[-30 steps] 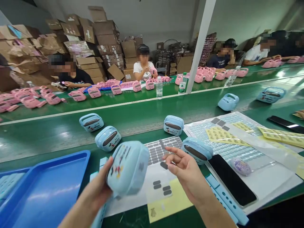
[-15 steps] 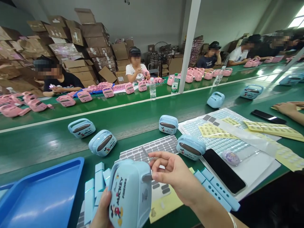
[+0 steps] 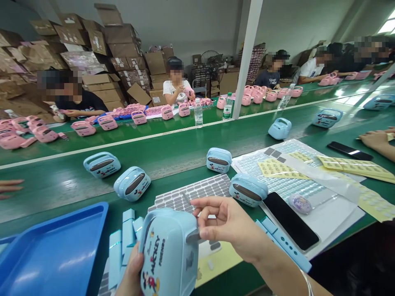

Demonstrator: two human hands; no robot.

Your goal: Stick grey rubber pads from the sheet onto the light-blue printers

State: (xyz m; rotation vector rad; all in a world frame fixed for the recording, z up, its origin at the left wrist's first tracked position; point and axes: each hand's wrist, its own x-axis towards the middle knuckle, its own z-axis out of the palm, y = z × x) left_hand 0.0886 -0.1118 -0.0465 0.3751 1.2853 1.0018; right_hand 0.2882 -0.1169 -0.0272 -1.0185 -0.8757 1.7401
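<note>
Green bench (image 3: 179, 150): spans the room, cartons (image 3: 125, 45) stacked beyond.
Blue case (image 3: 168, 242): in the left hand (image 3: 132, 269), lower end cut off by the frame.
Left fingers: wrapped round the case, mostly hidden behind it.
Right hand (image 3: 220, 218): fingertips pinching a grey sticker (image 3: 193, 236) at the case's side; firm contact, cannot tell.
Sticker sheet (image 3: 212, 187): partly covered by hand and case.
Blue tray (image 3: 55, 259): cropped at left.
Co-worker's fingers (image 3: 10, 189): cut off, far left.
</note>
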